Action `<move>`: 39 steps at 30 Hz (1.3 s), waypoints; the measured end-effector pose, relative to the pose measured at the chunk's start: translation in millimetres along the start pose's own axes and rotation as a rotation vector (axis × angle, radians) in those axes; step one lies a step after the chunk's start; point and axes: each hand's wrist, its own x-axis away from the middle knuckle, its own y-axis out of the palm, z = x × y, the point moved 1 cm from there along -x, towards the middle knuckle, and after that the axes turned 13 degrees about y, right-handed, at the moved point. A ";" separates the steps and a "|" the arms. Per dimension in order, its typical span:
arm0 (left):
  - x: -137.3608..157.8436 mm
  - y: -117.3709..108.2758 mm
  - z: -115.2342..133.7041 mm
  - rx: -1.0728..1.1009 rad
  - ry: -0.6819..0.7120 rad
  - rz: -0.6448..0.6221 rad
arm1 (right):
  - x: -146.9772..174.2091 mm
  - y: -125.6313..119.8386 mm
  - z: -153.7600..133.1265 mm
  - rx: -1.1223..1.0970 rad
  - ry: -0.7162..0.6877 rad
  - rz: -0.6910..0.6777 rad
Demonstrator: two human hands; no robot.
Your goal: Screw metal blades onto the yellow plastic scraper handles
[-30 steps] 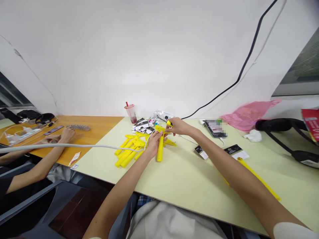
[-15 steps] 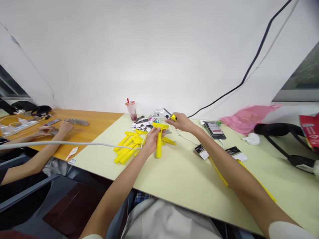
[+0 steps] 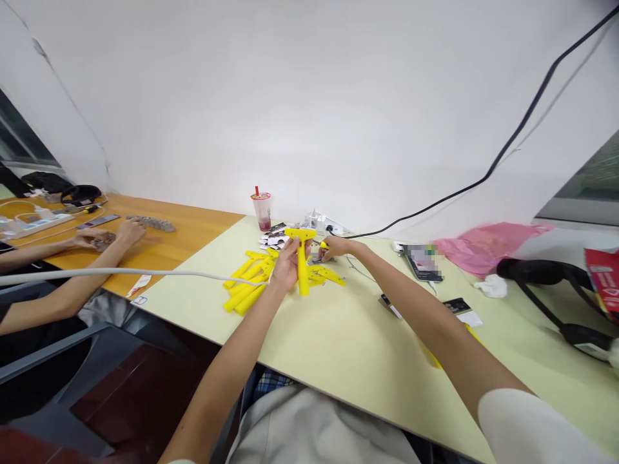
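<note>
My left hand (image 3: 286, 265) is closed around a yellow T-shaped scraper handle (image 3: 303, 264), its crosspiece up and its grip pointing down toward me. In my right hand (image 3: 337, 247) is a screwdriver (image 3: 324, 245) with a yellow and black handle; its shaft is mostly hidden now. The right fingers are low, close to small grey metal pieces (image 3: 316, 259) on the table, and I cannot tell whether they touch them. Several more yellow scraper handles (image 3: 245, 298) lie in a pile beside and behind my left hand. Another yellow piece (image 3: 333, 276) rests to the right of the held handle.
Behind the pile are black and white cards (image 3: 272, 240) and a drink cup (image 3: 262, 211). A white cable (image 3: 193, 274) crosses to my left wrist. On the right lie a phone (image 3: 420, 263), a pink bag (image 3: 476, 248) and a black headset (image 3: 546, 293). A co-worker's hands (image 3: 126, 235) are at left.
My right hand has come down toward the metal pieces, and the screwdriver shaft no longer shows raised. My left hand has lifted the handle slightly and turned its crosspiece. The view has shifted slightly.
</note>
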 end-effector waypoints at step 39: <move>28.4 6.3 -25.5 -0.351 -0.303 -0.293 | 118.0 -66.0 -43.8 -0.394 -0.183 0.208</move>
